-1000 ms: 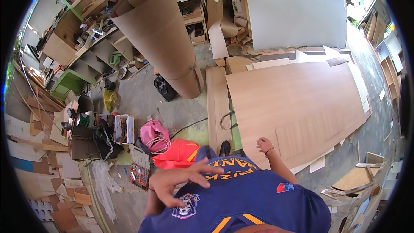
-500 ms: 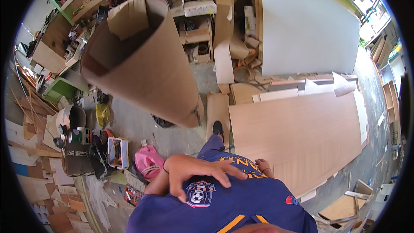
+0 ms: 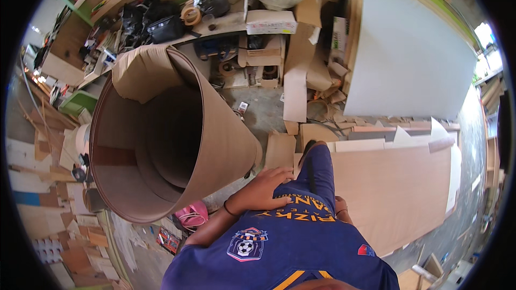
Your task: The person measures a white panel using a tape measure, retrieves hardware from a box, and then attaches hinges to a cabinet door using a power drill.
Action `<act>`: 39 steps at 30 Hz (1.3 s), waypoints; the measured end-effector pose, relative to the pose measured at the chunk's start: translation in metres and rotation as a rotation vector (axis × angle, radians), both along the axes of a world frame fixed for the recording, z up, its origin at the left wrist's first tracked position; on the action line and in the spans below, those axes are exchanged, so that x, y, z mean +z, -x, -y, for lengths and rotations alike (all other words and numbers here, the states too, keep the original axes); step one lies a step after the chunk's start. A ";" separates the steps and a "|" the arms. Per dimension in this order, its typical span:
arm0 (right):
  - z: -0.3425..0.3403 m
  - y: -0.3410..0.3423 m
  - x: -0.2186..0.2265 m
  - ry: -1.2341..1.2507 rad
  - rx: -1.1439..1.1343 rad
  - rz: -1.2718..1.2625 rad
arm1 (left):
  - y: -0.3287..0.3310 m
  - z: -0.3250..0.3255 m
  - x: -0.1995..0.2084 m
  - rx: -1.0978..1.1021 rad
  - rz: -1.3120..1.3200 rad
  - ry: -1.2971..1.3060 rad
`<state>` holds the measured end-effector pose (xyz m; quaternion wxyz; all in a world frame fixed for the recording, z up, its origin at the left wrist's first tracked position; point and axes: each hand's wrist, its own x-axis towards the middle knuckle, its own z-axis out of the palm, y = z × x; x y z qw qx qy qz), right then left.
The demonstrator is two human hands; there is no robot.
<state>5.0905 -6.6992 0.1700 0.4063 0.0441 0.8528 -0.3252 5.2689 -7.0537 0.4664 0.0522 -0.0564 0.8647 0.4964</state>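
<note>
My left hand (image 3: pixel 270 188) rests near the front of my dark blue shirt with its fingers stretched out, holding nothing. A dark band circles that wrist. Just ahead and to the left stands a large brown rolled sheet (image 3: pixel 228 134), its wide open mouth tilted up toward me and a bent flap of brown cardboard (image 3: pixel 145 72) over its far rim. My left hand is near its lower right side but apart from it. My right hand (image 3: pixel 340 205) hangs beside my body at the edge of the shirt; its fingers are mostly hidden.
A flat light-brown board (image 3: pixel 387 193) lies on the floor to my right. Behind it leans a big white panel (image 3: pixel 411 53). A cluttered shelf (image 3: pixel 231 24) runs along the back. Wood scraps (image 3: pixel 80 231) and a pink bag (image 3: pixel 192 215) lie at the left.
The rolled sheet now appears larger, lower and with its mouth turned toward me. My left hand has gone from my chest forward and right. One leg has stepped forward.
</note>
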 end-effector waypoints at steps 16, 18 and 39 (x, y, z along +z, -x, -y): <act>0.240 0.361 0.004 0.390 0.017 0.095 | 0.114 0.087 -0.212 0.888 0.509 -0.241; 0.261 0.409 -0.001 0.487 0.162 -0.023 | 0.106 0.080 -0.231 0.924 0.467 -0.278; 0.746 0.387 0.217 0.928 0.706 -1.222 | 0.063 0.129 -0.350 1.261 0.652 -0.379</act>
